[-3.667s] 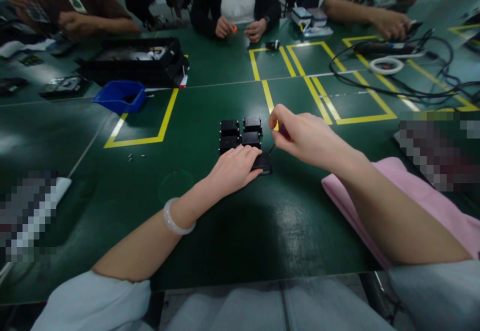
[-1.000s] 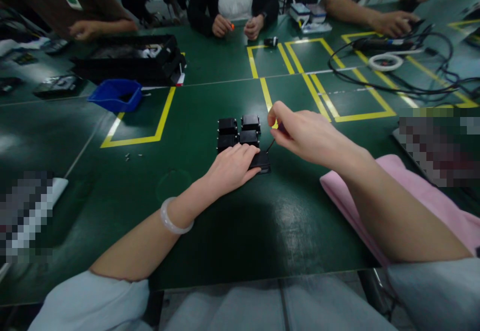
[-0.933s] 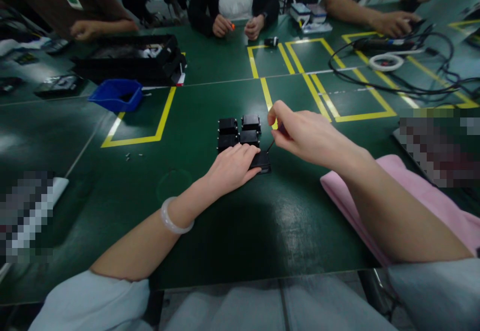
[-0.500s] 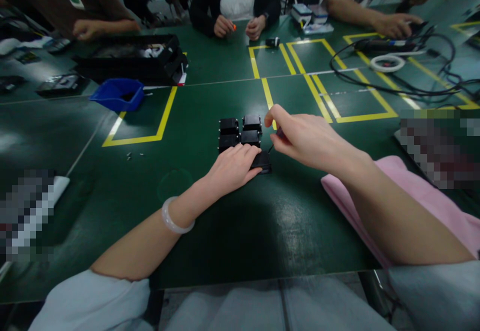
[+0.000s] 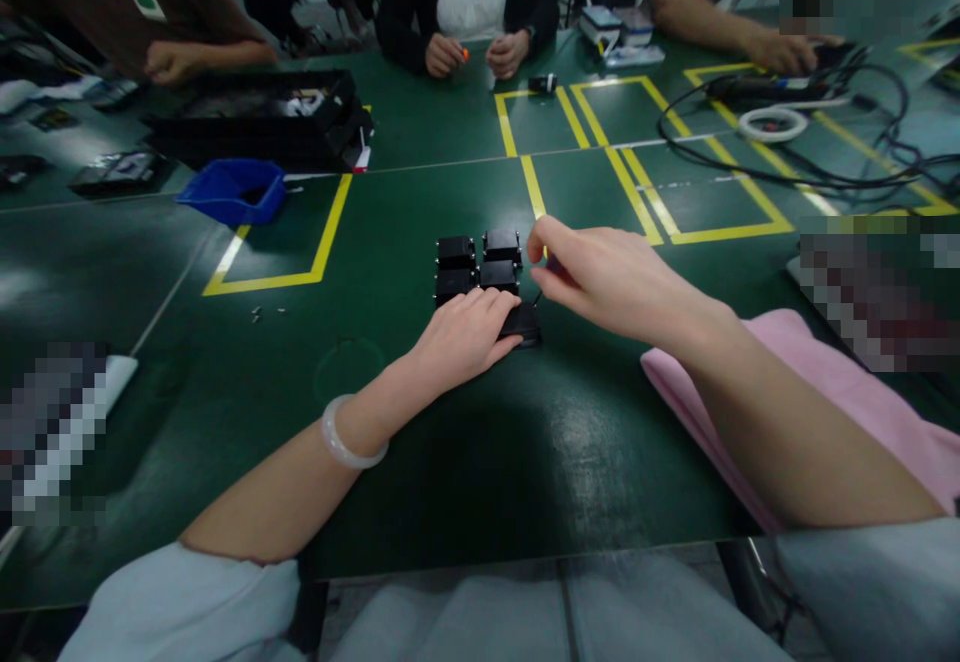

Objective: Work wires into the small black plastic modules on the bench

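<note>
Light: dim, greenish, coming from overhead.
Glare: pale sheen on the table (image 5: 592, 432) just before me and at far left.
Shadow: soft dark patch close in front of me.
Edges: stretched and bent, wide-angle.
Blur: mosaic blocks at left, right, top right.

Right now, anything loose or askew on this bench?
A few pale bits, perhaps screws, lie loose just outside the left yellow outline, left of the blocks. Black cables sprawl across the far-right outlines. The four blocks form a neat square. Nothing odd at the right hand, pinching a thin tool.
</note>
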Available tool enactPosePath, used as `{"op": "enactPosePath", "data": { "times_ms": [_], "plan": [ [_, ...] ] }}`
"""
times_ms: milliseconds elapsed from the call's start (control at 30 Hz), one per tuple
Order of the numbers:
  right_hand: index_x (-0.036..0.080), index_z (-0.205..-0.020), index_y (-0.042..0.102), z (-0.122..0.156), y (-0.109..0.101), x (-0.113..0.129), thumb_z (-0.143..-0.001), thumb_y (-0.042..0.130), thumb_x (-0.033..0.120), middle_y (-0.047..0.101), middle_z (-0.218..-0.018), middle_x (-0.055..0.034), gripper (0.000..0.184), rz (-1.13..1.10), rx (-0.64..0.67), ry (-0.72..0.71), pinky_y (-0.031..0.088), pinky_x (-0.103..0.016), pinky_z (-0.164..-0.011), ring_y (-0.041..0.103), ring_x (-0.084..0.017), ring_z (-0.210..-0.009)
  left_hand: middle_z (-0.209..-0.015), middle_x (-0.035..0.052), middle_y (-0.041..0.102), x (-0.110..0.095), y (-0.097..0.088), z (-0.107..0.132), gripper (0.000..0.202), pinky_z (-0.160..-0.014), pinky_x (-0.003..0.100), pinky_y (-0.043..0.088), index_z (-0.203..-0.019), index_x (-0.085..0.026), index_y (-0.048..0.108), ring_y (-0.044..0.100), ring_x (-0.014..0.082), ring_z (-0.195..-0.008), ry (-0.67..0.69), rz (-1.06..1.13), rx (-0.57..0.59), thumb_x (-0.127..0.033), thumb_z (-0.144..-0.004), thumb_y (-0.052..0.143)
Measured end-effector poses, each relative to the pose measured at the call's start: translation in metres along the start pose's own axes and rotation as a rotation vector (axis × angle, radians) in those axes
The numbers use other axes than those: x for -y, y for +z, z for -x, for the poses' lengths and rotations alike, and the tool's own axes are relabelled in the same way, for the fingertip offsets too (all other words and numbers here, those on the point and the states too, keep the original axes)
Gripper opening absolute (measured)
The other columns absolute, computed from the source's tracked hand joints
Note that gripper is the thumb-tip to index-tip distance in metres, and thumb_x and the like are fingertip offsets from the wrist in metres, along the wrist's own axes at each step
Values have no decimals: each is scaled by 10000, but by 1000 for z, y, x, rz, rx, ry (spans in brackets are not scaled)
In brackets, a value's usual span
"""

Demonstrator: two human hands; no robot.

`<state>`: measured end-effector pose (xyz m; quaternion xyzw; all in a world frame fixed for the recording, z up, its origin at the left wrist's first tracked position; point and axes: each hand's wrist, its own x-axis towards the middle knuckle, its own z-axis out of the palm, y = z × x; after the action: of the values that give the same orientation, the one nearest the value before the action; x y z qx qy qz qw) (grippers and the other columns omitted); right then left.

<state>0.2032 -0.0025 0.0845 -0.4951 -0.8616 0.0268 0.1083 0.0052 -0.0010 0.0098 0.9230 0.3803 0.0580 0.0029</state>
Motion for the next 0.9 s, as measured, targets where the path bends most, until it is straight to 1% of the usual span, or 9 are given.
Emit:
{"op": "enactPosePath", "data": {
  "times_ms": [100, 167, 267, 333, 500, 633, 733, 900],
  "plan": [
    [203, -1019, 536, -1, 1, 0, -935, 384, 393, 641, -769, -31, 257, 50, 5, 27, 217, -263, -547, 546, -158, -641, -1112, 88, 625, 0, 1, 0, 368, -837, 335, 456, -1194, -146, 487, 594, 236, -1009, 6, -5, -9, -372, -915, 564],
    [202, -1050, 530, -1, 1, -1, -937, 366, 359, 638, -760, -30, 254, 61, 9, 37, 216, -263, -548, 538, -155, -623, -1112, 87, 625, 1, 1, 0, 369, -834, 330, 454, -1196, -149, 484, 595, 235, -1010, 7, -10, -13, -372, -914, 566],
    [200, -1130, 491, -1, 0, -2, -916, 370, 297, 647, -802, -29, 264, 16, 10, 25, 245, -260, -557, 544, -152, -633, -1106, 86, 626, 1, 1, 0, 371, -829, 330, 454, -1198, -153, 485, 596, 236, -1004, 4, -12, -12, -374, -911, 568],
    [199, -1140, 480, -1, 0, -2, -909, 381, 297, 651, -823, -32, 270, -7, 6, 25, 259, -260, -561, 551, -154, -647, -1103, 85, 626, 0, 0, 0, 369, -827, 332, 455, -1197, -155, 487, 597, 235, -1001, 1, -9, -8, -374, -912, 567],
    [202, -1030, 533, -2, 1, 0, -930, 382, 382, 649, -787, -38, 255, 41, -9, 44, 243, -271, -555, 550, -168, -649, -1114, 90, 626, -1, -1, 0, 365, -832, 334, 454, -1199, -151, 486, 598, 233, -1005, -1, 2, 2, -370, -916, 560],
    [202, -1085, 513, -2, 2, -3, -917, 378, 309, 654, -811, -34, 241, 25, -10, 29, 249, -266, -557, 540, -158, -636, -1113, 89, 627, -1, -1, 0, 369, -837, 332, 451, -1198, -153, 487, 595, 235, -1008, -4, 3, -3, -377, -915, 561],
    [199, -1111, 493, -1, 1, -4, -902, 392, 286, 653, -832, -32, 248, -8, -2, 16, 264, -261, -567, 544, -153, -649, -1101, 90, 629, -1, -1, 0, 361, -836, 334, 451, -1186, -153, 495, 594, 239, -1005, -7, -1, -5, -373, -910, 569],
    [199, -1034, 529, -2, 0, -2, -925, 395, 377, 643, -790, -38, 247, 33, -5, 50, 247, -264, -566, 549, -167, -660, -1108, 91, 628, 0, -1, 0, 367, -842, 341, 453, -1198, -146, 491, 595, 239, -1007, -1, 0, 2, -369, -915, 562]
  ]
}}
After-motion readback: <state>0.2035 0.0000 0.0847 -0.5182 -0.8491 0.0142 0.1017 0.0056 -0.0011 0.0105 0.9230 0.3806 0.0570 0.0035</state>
